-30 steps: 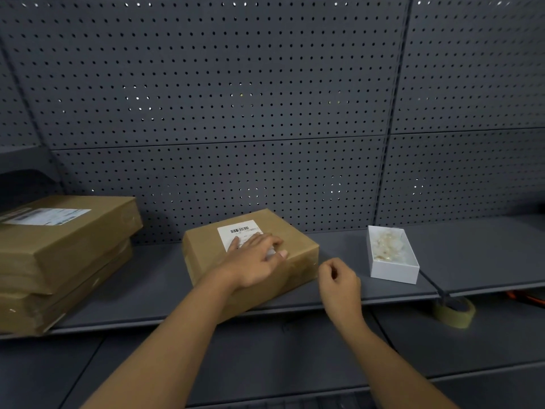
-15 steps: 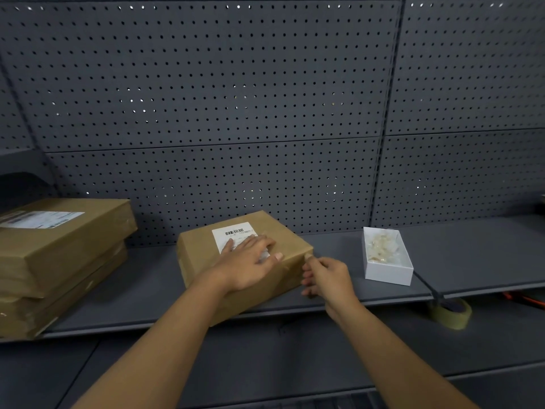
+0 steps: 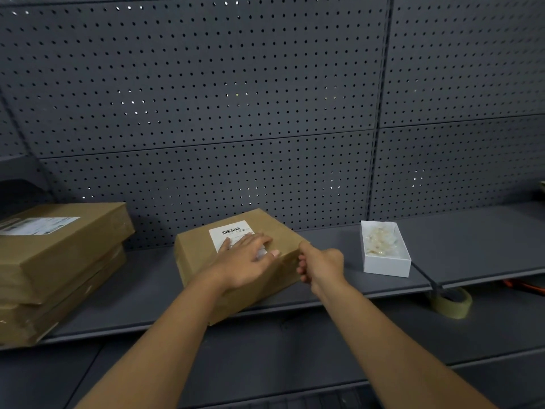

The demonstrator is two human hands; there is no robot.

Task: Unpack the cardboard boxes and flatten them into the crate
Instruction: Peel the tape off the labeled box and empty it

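Two hands on one brown box at the middle of the frame.

Three brown boxes in all: one box (image 3: 236,261) alone on the shelf (image 3: 472,249), turned a bit, long side running from lower left to upper right, white label (image 3: 230,233) facing up; two more in a stack (image 3: 56,261) at the left edge, cut off by the frame. One white tray (image 3: 385,255) to the right with pale bits inside, too blurry to name. One tape roll (image 3: 451,302) lower right, just under the shelf edge. Something orange at the far right, mostly cut off. Left hand (image 3: 244,262) flat on the box top, fingers spread, covering part of the label. Right hand (image 3: 320,265) curled at the box's right corner, thumb up on the edge; pinching something or not, cannot tell.
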